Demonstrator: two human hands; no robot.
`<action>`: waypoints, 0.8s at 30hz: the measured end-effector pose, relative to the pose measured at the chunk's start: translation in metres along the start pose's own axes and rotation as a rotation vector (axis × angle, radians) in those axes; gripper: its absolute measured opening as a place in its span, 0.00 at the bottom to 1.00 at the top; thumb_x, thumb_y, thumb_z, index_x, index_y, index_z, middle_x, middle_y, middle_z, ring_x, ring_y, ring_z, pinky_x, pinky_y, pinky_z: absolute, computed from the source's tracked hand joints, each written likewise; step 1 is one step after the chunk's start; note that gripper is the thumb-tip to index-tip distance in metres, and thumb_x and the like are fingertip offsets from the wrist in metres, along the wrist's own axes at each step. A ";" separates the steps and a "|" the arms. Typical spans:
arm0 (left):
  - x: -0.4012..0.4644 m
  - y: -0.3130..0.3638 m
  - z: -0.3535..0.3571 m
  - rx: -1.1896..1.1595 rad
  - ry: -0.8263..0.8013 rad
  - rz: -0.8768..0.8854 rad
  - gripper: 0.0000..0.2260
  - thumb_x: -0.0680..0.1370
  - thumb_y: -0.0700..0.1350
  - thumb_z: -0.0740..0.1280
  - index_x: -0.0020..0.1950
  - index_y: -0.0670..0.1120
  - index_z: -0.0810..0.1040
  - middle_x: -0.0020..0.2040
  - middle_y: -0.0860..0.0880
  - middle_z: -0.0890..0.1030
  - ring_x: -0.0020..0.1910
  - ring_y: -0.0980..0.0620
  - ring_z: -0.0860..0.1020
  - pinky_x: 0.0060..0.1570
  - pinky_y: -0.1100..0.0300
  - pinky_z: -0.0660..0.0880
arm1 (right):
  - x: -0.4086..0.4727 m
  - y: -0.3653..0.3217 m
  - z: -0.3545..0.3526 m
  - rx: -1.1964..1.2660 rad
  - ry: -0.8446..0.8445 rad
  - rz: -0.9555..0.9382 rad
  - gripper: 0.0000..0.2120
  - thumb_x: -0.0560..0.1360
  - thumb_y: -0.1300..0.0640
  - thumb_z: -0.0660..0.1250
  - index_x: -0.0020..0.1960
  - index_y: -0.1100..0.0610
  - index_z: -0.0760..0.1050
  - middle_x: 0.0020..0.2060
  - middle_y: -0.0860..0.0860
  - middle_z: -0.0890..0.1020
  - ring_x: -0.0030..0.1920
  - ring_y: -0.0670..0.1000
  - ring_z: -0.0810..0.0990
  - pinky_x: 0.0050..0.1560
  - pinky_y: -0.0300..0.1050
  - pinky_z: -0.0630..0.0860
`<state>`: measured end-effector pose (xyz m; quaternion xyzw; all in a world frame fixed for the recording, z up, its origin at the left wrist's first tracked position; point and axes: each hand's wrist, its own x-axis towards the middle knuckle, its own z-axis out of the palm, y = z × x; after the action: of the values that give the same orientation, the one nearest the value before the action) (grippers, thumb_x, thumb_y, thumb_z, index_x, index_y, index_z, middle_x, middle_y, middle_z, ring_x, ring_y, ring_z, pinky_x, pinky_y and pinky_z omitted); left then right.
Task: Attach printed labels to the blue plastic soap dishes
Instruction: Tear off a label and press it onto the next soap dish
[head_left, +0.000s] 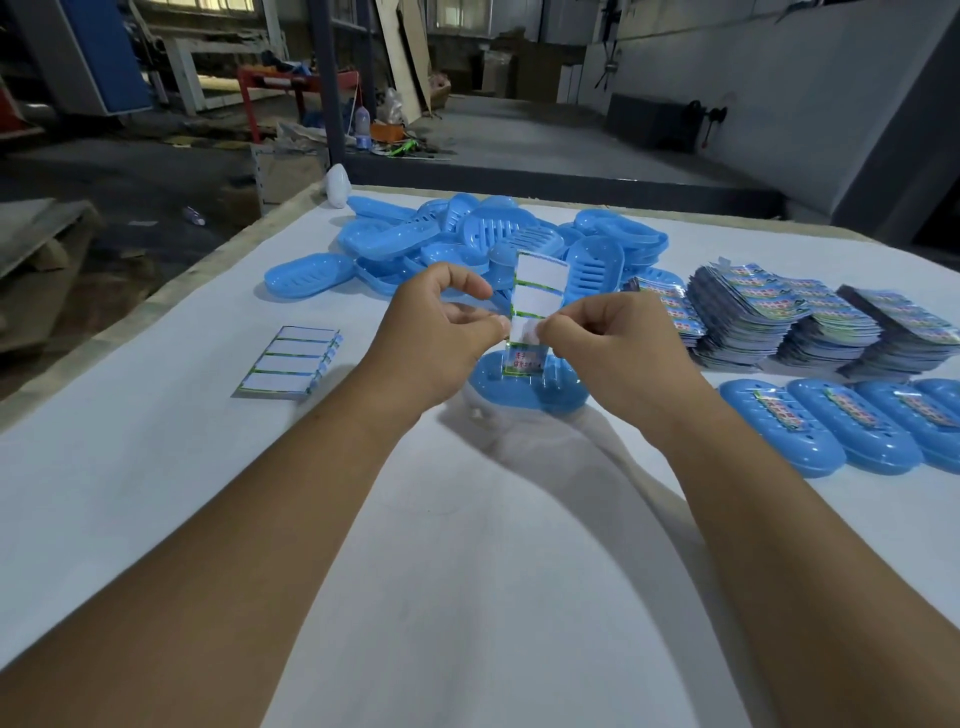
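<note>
A strip of labels (537, 283) stands upright between my hands, its white backing toward me. My left hand (441, 332) pinches the strip's lower left edge. My right hand (608, 338) pinches a printed label (523, 361) that hangs from the strip's bottom end. Directly under them lies a blue soap dish (524, 387) on the white table (156, 493), partly hidden by my hands.
A heap of unlabelled blue dishes (467, 239) lies behind. At the left sits a small stack of label strips (291, 361). Piles of printed labels (779, 312) stand at the right, with a row of labelled dishes (831, 426) in front of them.
</note>
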<state>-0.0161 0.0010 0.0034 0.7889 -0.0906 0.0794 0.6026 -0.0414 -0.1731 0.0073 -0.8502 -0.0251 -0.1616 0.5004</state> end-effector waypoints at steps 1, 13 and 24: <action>0.001 -0.002 0.000 0.032 0.025 -0.003 0.10 0.74 0.44 0.75 0.48 0.54 0.76 0.39 0.52 0.86 0.32 0.60 0.80 0.34 0.68 0.72 | 0.001 0.000 0.000 0.001 0.003 0.009 0.13 0.74 0.55 0.72 0.36 0.64 0.79 0.23 0.47 0.68 0.25 0.45 0.61 0.24 0.33 0.61; 0.014 -0.013 -0.017 0.404 0.187 -0.066 0.05 0.73 0.47 0.69 0.45 0.54 0.74 0.39 0.54 0.81 0.38 0.54 0.81 0.38 0.56 0.76 | 0.004 0.002 -0.007 0.100 0.038 0.156 0.13 0.69 0.51 0.71 0.37 0.63 0.81 0.27 0.48 0.76 0.31 0.49 0.68 0.35 0.45 0.68; 0.017 -0.017 -0.036 0.631 0.185 -0.162 0.05 0.75 0.48 0.70 0.48 0.52 0.76 0.48 0.52 0.80 0.49 0.49 0.79 0.48 0.54 0.76 | 0.006 0.004 -0.007 0.132 0.048 0.185 0.09 0.69 0.52 0.72 0.31 0.52 0.84 0.26 0.45 0.78 0.29 0.46 0.71 0.35 0.45 0.69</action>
<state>0.0038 0.0395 0.0009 0.9305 0.0565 0.1268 0.3389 -0.0371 -0.1816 0.0092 -0.8100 0.0548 -0.1331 0.5685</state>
